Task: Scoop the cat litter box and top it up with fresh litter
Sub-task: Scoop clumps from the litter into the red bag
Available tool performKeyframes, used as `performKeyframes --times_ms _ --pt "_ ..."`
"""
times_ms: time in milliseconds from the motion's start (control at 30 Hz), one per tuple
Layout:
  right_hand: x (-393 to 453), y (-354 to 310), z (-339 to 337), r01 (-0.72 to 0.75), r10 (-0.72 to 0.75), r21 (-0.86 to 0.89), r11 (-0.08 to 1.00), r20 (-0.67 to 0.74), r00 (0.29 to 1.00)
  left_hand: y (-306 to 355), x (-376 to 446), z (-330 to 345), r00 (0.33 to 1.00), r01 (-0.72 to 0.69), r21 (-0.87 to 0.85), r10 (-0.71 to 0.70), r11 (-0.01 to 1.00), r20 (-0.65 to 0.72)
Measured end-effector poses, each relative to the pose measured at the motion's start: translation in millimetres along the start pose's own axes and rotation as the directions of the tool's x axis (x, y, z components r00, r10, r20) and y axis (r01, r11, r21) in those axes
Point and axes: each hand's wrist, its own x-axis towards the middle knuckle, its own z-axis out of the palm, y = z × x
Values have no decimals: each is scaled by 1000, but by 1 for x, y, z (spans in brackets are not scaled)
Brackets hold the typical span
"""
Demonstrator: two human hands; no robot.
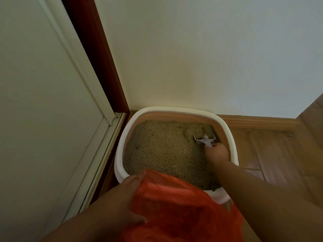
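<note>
Litter (164, 147) is loose and granular, likely heavy; your right hand (217, 153) grips the scoop (204, 139) by its handle, your left hand (130, 198) holds the soft orange bag (178, 210).

Orange bag (183, 206), white-rimmed litter box (120, 147)

The litter box (120, 154) is hemmed by wall (192, 58) behind, door (43, 102) left, orange bag (174, 206) in front; floor (272, 151) right lies open.

Domestic interior, room corner. Evidence: cat litter box (120, 151) on wood-plank floor (272, 154), wooden skirting board (253, 120), plain painted wall (201, 58), panelled white door (43, 102).
</note>
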Motion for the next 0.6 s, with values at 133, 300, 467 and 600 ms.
performKeyframes --times_ms 133,300,467,600 --pt "2 -8 9 -2 1 38 999 9 1000 0 4 2 1000 -7 -28 7 1000 13" --pt "-11 -5 28 41 -39 180 983 -13 999 0 9 4 1000 -16 -1 16 1000 24" --pt "-23 1 25 72 -63 345 936 -36 997 -3 5 6 1000 -27 -5 27 1000 11" --pt "-34 0 11 137 -132 323 937 -36 991 -3 2 5 1000 -23 -9 23 1000 5"
